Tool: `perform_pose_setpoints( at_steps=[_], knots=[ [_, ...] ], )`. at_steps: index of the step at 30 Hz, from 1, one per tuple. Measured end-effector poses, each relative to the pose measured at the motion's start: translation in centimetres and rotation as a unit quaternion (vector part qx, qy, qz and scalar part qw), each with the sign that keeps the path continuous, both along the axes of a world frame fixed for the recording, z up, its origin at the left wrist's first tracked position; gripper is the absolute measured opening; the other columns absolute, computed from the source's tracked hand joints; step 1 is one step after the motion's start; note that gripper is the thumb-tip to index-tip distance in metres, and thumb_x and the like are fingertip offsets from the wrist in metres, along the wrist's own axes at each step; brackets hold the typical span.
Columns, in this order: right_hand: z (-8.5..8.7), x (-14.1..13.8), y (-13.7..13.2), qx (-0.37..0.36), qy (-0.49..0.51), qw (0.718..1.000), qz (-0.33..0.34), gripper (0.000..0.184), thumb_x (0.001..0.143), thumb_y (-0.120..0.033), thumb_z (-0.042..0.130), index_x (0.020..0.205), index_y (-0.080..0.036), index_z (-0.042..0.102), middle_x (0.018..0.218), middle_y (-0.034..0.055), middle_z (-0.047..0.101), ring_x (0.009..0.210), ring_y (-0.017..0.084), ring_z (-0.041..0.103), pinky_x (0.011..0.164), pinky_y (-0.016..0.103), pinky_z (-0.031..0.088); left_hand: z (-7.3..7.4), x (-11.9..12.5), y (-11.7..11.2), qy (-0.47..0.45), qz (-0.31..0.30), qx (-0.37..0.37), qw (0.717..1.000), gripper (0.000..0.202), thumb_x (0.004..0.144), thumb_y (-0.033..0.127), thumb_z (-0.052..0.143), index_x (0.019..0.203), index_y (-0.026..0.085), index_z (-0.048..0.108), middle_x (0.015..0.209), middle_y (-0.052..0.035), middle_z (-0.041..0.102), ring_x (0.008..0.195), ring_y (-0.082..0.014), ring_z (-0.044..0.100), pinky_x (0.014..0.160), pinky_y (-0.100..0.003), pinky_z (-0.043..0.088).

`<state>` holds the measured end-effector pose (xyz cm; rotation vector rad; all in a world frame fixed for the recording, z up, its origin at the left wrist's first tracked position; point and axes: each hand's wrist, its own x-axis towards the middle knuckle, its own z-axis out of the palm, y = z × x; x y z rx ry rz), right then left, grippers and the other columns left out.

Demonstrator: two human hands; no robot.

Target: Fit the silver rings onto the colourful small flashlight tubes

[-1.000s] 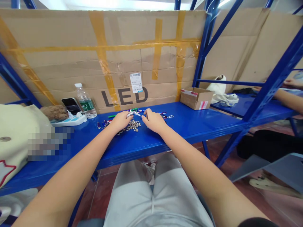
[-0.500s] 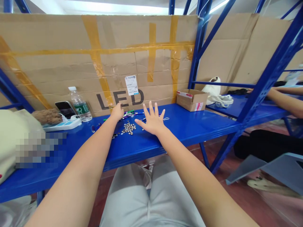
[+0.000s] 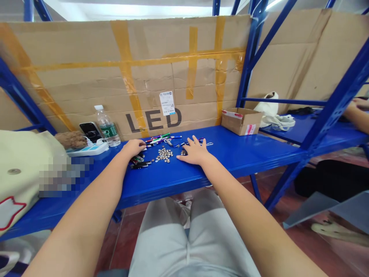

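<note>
On the blue tabletop (image 3: 230, 148), my right hand (image 3: 196, 151) rests palm down with fingers spread. A few small round metal pieces (image 3: 183, 152) show beside its thumb. To the left of that hand lies a loose heap of small silvery discs (image 3: 164, 154), like button cells. My left hand (image 3: 133, 148) is lowered at the other side of the heap, fingers bent loosely, with no object visible in them. Dark slim tubes (image 3: 140, 164) lie just below it. Behind the discs is a pile of coloured pen-shaped tubes (image 3: 163, 139). A white cord loop (image 3: 210, 144) lies past my right fingers.
At the back left stand a water bottle (image 3: 108, 129), a phone (image 3: 90, 131) and a white power strip (image 3: 93, 149). A cream bag (image 3: 25, 165) is at the left. A small carton (image 3: 241, 120) sits at the back right, near a blue rack post (image 3: 325, 111). Another person's arm (image 3: 357, 115) shows far right.
Both hands have come down to the table. The right hand's fingers were raised and spread above it. My left hand has moved back and lower. The view has shifted slightly left.
</note>
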<state>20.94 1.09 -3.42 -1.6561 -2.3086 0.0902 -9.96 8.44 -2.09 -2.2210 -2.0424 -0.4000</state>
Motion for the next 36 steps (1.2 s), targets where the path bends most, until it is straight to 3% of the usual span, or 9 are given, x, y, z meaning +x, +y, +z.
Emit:
perform_pose_setpoints(
  at_steps=[5,14,19,23,25,27,30,36],
  knots=[
    [-0.1,0.0,0.2,0.017,-0.014,1.000,-0.003,0.053,0.087,-0.061,0.046,0.118,-0.023,0.065,0.151,0.0137,0.037,0.145,0.039,0.013,0.107,0.073,0.000,0.0,0.2,-0.1,-0.005,0.017,-0.014,1.000,0.031,0.082,0.041,0.055,0.102,0.026,0.073,0.107,-0.0053,0.073,0.098,-0.0255,0.065,0.086,-0.030,0.048],
    [-0.6,-0.3,1.1,0.057,-0.012,0.998,0.013,0.032,0.089,-0.050,0.052,0.094,-0.023,0.069,0.124,0.0111,0.059,0.128,0.034,0.040,0.104,0.075,0.009,-0.4,0.6,-0.4,-0.034,0.031,-0.017,0.999,0.034,0.076,0.046,0.060,0.102,0.028,0.073,0.111,-0.0046,0.072,0.103,-0.0263,0.064,0.090,-0.033,0.047],
    [-0.5,-0.5,1.3,0.103,-0.003,0.994,0.026,0.026,0.089,-0.043,0.054,0.092,-0.022,0.069,0.124,0.0101,0.059,0.125,0.032,0.042,0.105,0.074,0.007,-0.5,0.8,-0.4,-0.052,0.015,-0.017,0.998,0.033,0.074,0.049,0.061,0.093,0.025,0.074,0.100,-0.0074,0.074,0.095,-0.0279,0.066,0.085,-0.035,0.049],
    [1.2,-1.1,2.1,0.165,0.027,0.985,0.037,0.025,0.092,-0.036,0.048,0.100,-0.023,0.068,0.126,0.0095,0.059,0.127,0.030,0.041,0.107,0.073,0.007,-0.4,0.8,-1.0,-0.076,-0.003,-0.023,0.997,0.032,0.075,0.050,0.061,0.087,0.023,0.073,0.096,-0.0079,0.074,0.087,-0.0261,0.067,0.080,-0.034,0.049],
    [2.5,-1.7,2.7,0.146,0.033,0.988,0.043,0.024,0.090,-0.036,0.050,0.100,-0.025,0.069,0.127,0.0088,0.058,0.129,0.031,0.040,0.107,0.074,0.008,-0.2,0.8,-1.4,-0.075,-0.006,-0.003,0.997,0.030,0.077,0.047,0.060,0.090,0.022,0.071,0.099,-0.0078,0.073,0.089,-0.0261,0.066,0.079,-0.034,0.049],
    [3.7,-2.4,3.3,0.074,0.032,0.995,0.054,0.022,0.086,-0.038,0.055,0.097,-0.028,0.071,0.129,0.0082,0.058,0.129,0.035,0.039,0.104,0.074,0.014,0.0,1.0,-1.8,-0.070,-0.012,0.027,0.997,0.029,0.080,0.043,0.058,0.095,0.022,0.069,0.102,-0.0078,0.072,0.092,-0.0261,0.065,0.080,-0.034,0.049],
    [4.1,-3.5,3.8,-0.021,0.034,0.994,0.097,0.020,0.081,-0.036,0.059,0.094,-0.030,0.073,0.124,0.0063,0.061,0.123,0.035,0.046,0.104,0.071,0.021,0.4,1.6,-2.3,-0.087,-0.042,0.076,0.992,0.028,0.083,0.038,0.055,0.100,0.019,0.067,0.100,-0.0082,0.071,0.092,-0.0243,0.063,0.080,-0.033,0.049],
    [1.7,-4.2,3.4,0.045,0.074,0.988,0.132,0.019,0.079,-0.027,0.057,0.090,-0.031,0.072,0.134,0.0032,0.055,0.132,0.031,0.038,0.107,0.071,0.009,0.6,3.2,-3.2,-0.100,-0.135,0.113,0.979,0.025,0.082,0.034,0.056,0.099,0.017,0.065,0.095,-0.0064,0.070,0.089,-0.0219,0.062,0.079,-0.031,0.049]
  ],
)
